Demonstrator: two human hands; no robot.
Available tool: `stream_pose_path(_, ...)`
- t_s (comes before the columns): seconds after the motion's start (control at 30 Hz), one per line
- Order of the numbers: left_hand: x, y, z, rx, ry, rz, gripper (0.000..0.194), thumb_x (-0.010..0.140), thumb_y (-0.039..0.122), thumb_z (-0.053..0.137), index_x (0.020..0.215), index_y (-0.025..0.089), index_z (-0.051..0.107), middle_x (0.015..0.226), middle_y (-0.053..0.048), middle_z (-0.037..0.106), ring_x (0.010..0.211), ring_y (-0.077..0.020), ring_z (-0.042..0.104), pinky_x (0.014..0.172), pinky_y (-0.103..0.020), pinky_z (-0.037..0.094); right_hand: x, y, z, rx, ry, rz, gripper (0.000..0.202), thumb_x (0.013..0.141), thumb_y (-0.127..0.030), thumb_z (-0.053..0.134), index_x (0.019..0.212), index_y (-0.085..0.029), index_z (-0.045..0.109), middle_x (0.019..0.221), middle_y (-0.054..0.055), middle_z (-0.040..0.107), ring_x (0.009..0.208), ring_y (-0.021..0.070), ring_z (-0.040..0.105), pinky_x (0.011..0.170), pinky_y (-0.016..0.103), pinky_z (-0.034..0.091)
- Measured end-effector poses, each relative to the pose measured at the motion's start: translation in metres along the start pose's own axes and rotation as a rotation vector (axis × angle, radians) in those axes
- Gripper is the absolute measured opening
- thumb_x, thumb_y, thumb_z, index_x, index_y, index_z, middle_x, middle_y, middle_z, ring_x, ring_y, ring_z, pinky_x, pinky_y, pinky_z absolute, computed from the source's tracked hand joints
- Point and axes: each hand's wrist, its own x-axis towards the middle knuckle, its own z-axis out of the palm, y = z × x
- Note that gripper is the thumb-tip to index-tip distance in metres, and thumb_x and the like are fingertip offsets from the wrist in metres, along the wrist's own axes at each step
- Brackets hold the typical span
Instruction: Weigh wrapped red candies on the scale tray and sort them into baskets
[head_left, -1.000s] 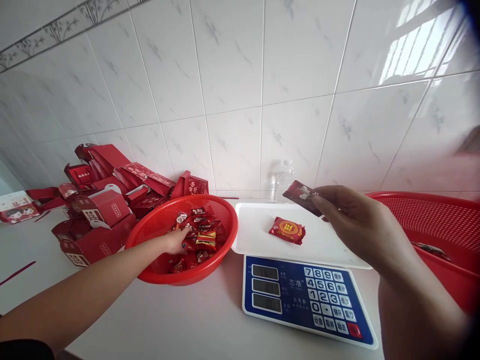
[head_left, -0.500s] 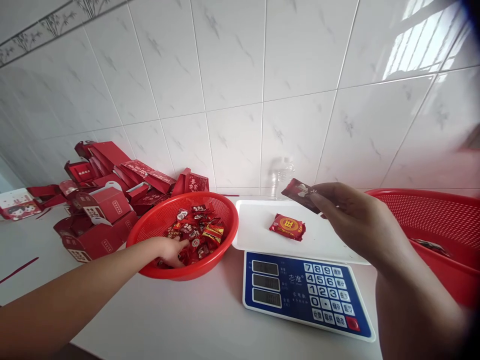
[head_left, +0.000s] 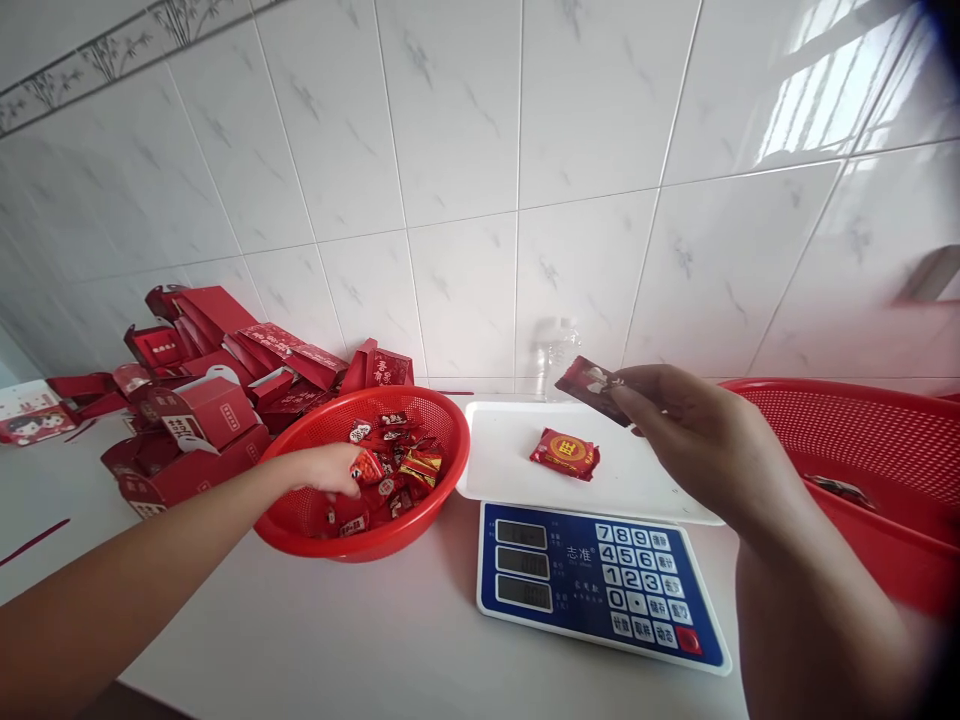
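The white counter (head_left: 360,640) carries red baskets (head_left: 360,545), a scale (head_left: 600,590) and red boxes (head_left: 202,420).

Keypad digits 0–9 on the blue scale panel (head_left: 600,585), brand "志准" at its centre; gold character "旺" on the red packet (head_left: 564,452) on the white weighing pan (head_left: 637,475).

I see my left hand (head_left: 326,468) inside the round red plastic mesh basket (head_left: 300,515), fingers pinched on a small red-wrapped candy (head_left: 367,466) lifted above the heap of wrapped sweets (head_left: 397,470). My right hand (head_left: 694,435) pinches a dark maroon candy wrapper (head_left: 589,385) above the white tray of the blue-faced electronic scale (head_left: 495,460); below that grip a red and gold wrapped candy (head_left: 564,452) lies on the tray
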Motion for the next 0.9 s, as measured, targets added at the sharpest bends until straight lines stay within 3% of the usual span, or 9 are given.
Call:
stream_pose_path(0.13, -0.013, 0.015, -0.026, -0.234, 0.089, 0.118, 0.018, 0.07, 0.022, 0.076, 0.083, 0.017, 0.063, 0.074, 0.001, 0.065, 0.066, -0.0166, 0.062, 0.058, -0.027, 0.05, 0.0, 0.0, -0.002, 0.003, 0.025, -0.034, 0.026, 0.079, -0.04, 0.061, 0.089, -0.02, 0.074, 0.072, 0.008, 0.075, 0.064, 0.0242, 0.067, 0.052, 0.029, 0.044)
stream_pose_path(0.33, -0.024, 0.063, -0.041, -0.449, 0.103, 0.317, 0.028, 0.063, 0.029, 0.077, 0.087, 0.017, 0.068, 0.083, -0.003, 0.07, 0.075, -0.0195, 0.064, 0.061, -0.029, 0.048, -0.001, -0.005, -0.007, 0.019, 0.022, -0.027, 0.026, 0.082, -0.038, 0.06, 0.092, -0.019, 0.074, 0.074, 0.008, 0.075, 0.065, 0.024, 0.068, 0.055, 0.03, 0.046)
stream_pose_path(0.5, -0.004, 0.122, -0.024, -0.448, -0.038, 0.444, 0.02, 0.061, 0.023, 0.078, 0.077, 0.016, 0.067, 0.072, 0.001, 0.066, 0.067, -0.0153, 0.06, 0.062, -0.028, 0.047, -0.002, -0.003, -0.009, -0.004, 0.01, -0.025, 0.027, 0.086, -0.037, 0.057, 0.097, -0.019, 0.074, 0.077, 0.007, 0.076, 0.07, 0.0235, 0.068, 0.058, 0.031, 0.047)
stream_pose_path(0.67, 0.023, 0.17, 0.005, -0.387, -0.127, 0.497, 0.031, 0.056, 0.014, 0.079, 0.085, 0.017, 0.068, 0.079, 0.0, 0.069, 0.077, -0.0185, 0.064, 0.063, -0.028, 0.051, -0.003, 0.0, -0.013, 0.043, 0.014, -0.061, 0.027, 0.089, -0.038, 0.056, 0.097, -0.019, 0.073, 0.081, 0.007, 0.076, 0.074, 0.0223, 0.068, 0.062, 0.031, 0.048)
stream_pose_path(0.77, 0.035, 0.184, 0.014, -0.365, -0.086, 0.497, 0.033, 0.06, 0.013, 0.08, 0.09, 0.018, 0.065, 0.077, 0.0, 0.066, 0.073, -0.0176, 0.063, 0.061, -0.028, 0.053, -0.003, -0.001, -0.017, 0.07, 0.017, -0.071, 0.027, 0.089, -0.037, 0.056, 0.098, -0.017, 0.073, 0.079, 0.008, 0.075, 0.071, 0.0211, 0.067, 0.061, 0.031, 0.048)
stream_pose_path(0.9, 0.048, 0.197, 0.015, -0.391, 0.091, 0.466, 0.025, 0.084, 0.023, 0.072, 0.106, 0.017, 0.062, 0.088, -0.002, 0.066, 0.073, -0.015, 0.063, 0.064, -0.029, 0.055, -0.003, -0.002, -0.02, 0.104, 0.022, -0.091, 0.026, 0.09, -0.037, 0.056, 0.097, -0.017, 0.072, 0.081, 0.008, 0.075, 0.071, 0.0206, 0.067, 0.061, 0.031, 0.049)
